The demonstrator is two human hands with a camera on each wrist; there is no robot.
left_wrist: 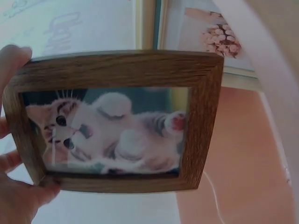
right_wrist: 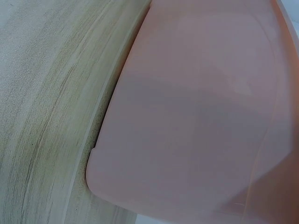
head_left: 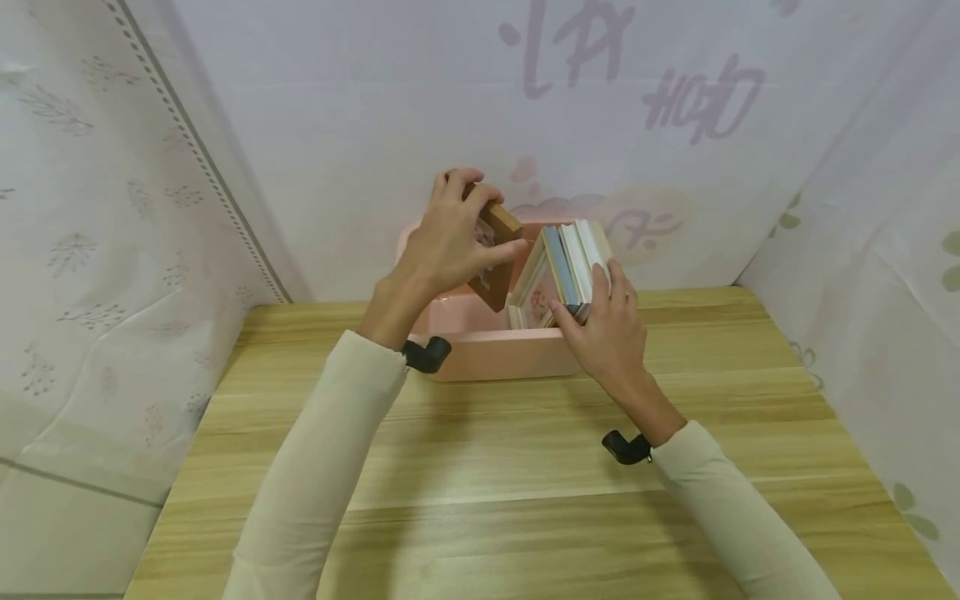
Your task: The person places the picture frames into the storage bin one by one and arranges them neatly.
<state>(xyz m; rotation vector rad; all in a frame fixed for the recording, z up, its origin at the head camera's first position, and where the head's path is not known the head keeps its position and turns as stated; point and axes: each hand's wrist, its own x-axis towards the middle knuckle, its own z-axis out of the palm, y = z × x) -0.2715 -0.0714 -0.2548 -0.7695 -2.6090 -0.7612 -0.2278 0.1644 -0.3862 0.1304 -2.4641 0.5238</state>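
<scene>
My left hand [head_left: 448,237] grips a brown wooden picture frame [head_left: 497,287] by its edges, tilted over the left part of a pink bin [head_left: 510,358]. In the left wrist view, a kitten photo [left_wrist: 112,133] fills this frame. My right hand [head_left: 613,333] holds a row of picture frames [head_left: 577,262] standing on edge at the bin's right side, thumb at the left and fingers at the right. Their edges are blue-grey, white and cream. The leftmost one shows a pink flower picture [left_wrist: 219,39]. In the right wrist view only the bin's outer wall [right_wrist: 187,116] and the table appear.
The bin stands near the back edge of a wood-grain table [head_left: 480,500]. Behind it hangs a pale printed curtain [head_left: 360,125], with similar cloth on both sides. A black wrist mount [head_left: 427,355] sticks out at my left wrist, another [head_left: 626,448] at my right.
</scene>
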